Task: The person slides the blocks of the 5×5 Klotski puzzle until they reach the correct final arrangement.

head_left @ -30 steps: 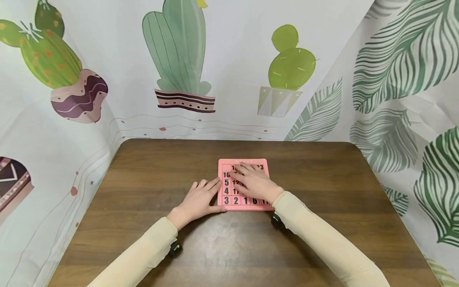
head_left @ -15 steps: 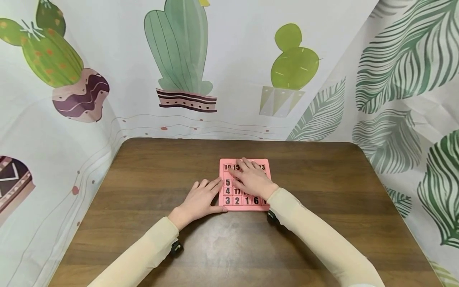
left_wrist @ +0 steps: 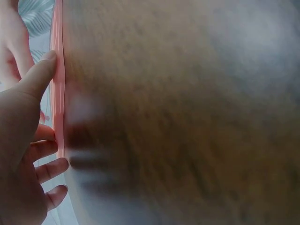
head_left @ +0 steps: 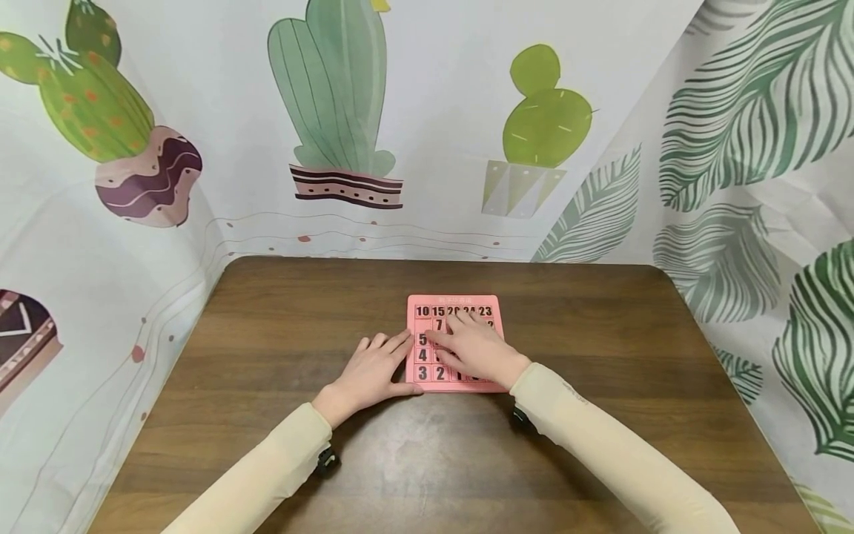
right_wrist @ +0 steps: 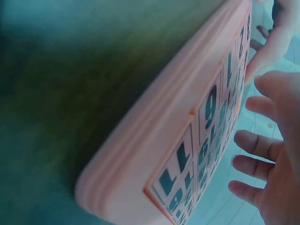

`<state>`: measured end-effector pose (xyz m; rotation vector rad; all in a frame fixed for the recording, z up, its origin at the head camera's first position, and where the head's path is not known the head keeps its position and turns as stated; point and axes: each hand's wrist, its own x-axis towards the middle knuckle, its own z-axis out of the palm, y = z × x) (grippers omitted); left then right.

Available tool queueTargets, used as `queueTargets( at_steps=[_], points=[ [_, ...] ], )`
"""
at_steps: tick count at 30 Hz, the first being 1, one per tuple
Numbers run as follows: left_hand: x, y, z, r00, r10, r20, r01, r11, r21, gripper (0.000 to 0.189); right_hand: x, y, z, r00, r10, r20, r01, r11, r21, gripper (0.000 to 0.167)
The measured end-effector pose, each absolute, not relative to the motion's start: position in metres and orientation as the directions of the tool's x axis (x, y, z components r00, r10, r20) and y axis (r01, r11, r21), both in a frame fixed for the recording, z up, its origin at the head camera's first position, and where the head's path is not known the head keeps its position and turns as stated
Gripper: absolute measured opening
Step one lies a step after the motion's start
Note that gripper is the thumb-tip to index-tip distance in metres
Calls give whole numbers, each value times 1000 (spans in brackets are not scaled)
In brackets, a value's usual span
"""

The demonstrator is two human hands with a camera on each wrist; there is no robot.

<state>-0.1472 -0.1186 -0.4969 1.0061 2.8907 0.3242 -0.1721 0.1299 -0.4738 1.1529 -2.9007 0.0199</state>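
A pink number slide puzzle [head_left: 440,373] lies flat on the table. Its top row shows 10, 15, 20, 24 and 23, partly under fingers, and a blank slot shows at the left of the second row. My left hand [head_left: 369,374] steadies its left side, fingers against the edge and thumb at the near left corner; in the left wrist view the thumb [left_wrist: 48,57] touches the pink side. My right hand [head_left: 479,347] is spread over the tiles, one fingertip near the 5, covering many numbers. In the right wrist view its fingers [right_wrist: 255,143] extend over the numbered face.
The brown wooden table [head_left: 300,304] surrounds the puzzle. A white cloth [head_left: 440,133] printed with cacti and leaves hangs behind the table and along its sides.
The 10 tile has slid up from the second row into the top left slot, leaving the blank below it. My right hand has shifted slightly over the tiles; my left hand stays put.
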Motion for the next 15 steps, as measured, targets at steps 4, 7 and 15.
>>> queueTargets(
  at_steps=[4, 7, 15],
  points=[
    [-147, -119, -496, -783, 621, 20, 611, 764, 206, 98, -166, 131, -476, -691, -722, 32, -721, 692, 34, 43],
    [-147, -119, -496, -782, 622, 25, 614, 763, 202, 97, -165, 131, -477, -695, -718, 32, -717, 696, 39, 43],
    [-148, -119, -496, -786, 618, 1, 604, 767, 216, 99, -175, 128, -475, -744, -669, -5, -669, 744, -7, 44]
  ],
)
